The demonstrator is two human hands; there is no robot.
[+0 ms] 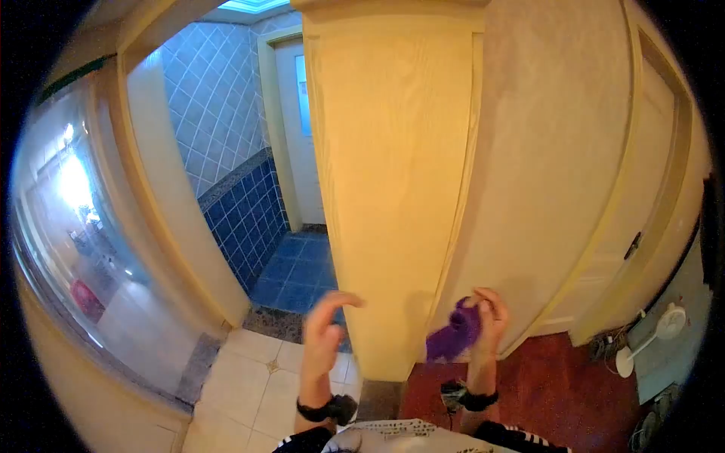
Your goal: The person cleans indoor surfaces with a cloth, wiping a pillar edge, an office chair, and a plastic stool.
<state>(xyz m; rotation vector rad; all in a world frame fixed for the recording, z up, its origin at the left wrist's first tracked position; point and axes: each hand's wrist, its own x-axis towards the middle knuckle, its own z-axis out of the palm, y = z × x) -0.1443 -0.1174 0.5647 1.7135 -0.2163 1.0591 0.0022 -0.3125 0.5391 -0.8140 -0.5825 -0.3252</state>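
Slanting lengthwise down-left, the purple cloth [455,332] is gripped by the right hand [491,321], the left hand [324,332] half-open.

Warm yellowish light fills the hallway, while the blue-tiled room [244,204] beyond looks cooler, lit from the ceiling. White glare burns out part of the glass panel [83,219] at left. Soft shadows fall on the wooden panel [393,174]. Fisheye distortion bends the edges into black, grainy corners; the hands look slightly blurred.
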